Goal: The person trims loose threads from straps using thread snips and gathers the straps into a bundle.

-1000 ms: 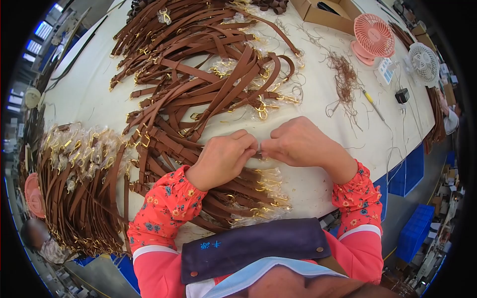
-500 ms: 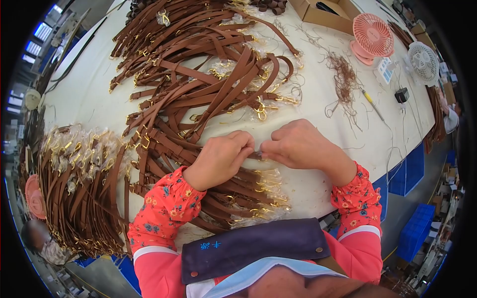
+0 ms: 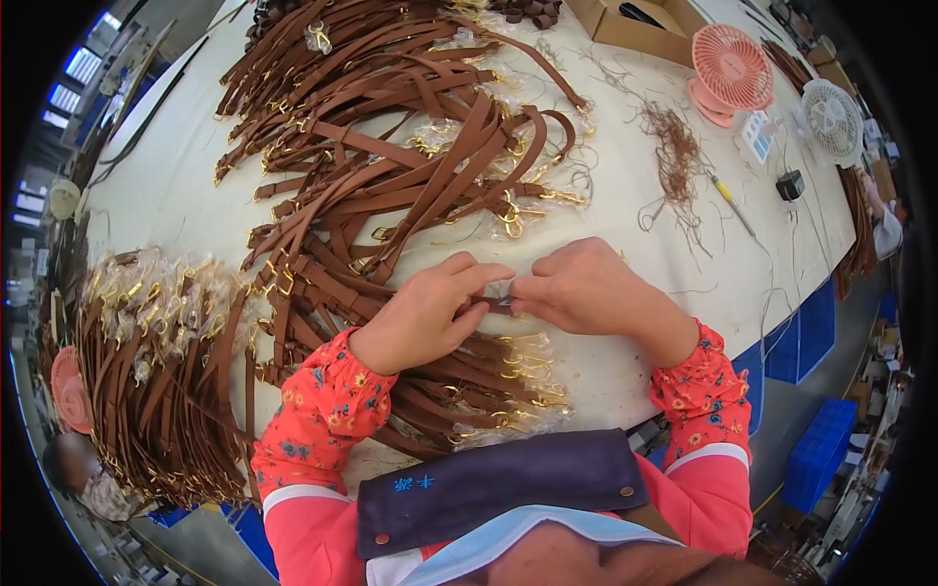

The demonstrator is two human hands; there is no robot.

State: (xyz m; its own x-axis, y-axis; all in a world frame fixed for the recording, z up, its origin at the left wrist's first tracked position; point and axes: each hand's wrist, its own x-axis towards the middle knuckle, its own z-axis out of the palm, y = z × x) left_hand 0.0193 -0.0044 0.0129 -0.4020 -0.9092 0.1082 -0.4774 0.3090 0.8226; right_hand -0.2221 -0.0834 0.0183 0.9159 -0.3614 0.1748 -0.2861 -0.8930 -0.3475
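Note:
Brown straps with gold clasps wrapped in clear plastic [image 3: 528,356] lie under and in front of my hands. My right hand [image 3: 578,285] pinches the end of one brown strap [image 3: 496,305], where a bit of clear plastic shows; the fingertips hide the rest of that end. On the other side of it, my left hand [image 3: 428,308] has its index finger stretched toward the right fingertips and its thumb apart below. The left fingers hover beside the strap without closing on it.
A large strap pile [image 3: 391,146] covers the table's middle, another bundle [image 3: 166,381] its left. At right are loose threads [image 3: 674,156], a yellow-handled tool [image 3: 733,205], a pink fan [image 3: 731,68], a white fan [image 3: 832,122] and a cardboard box [image 3: 640,29].
The left thumb and index finger have come apart from a pinch, and the left hand has shifted slightly left. My right hand stays nearly in place.

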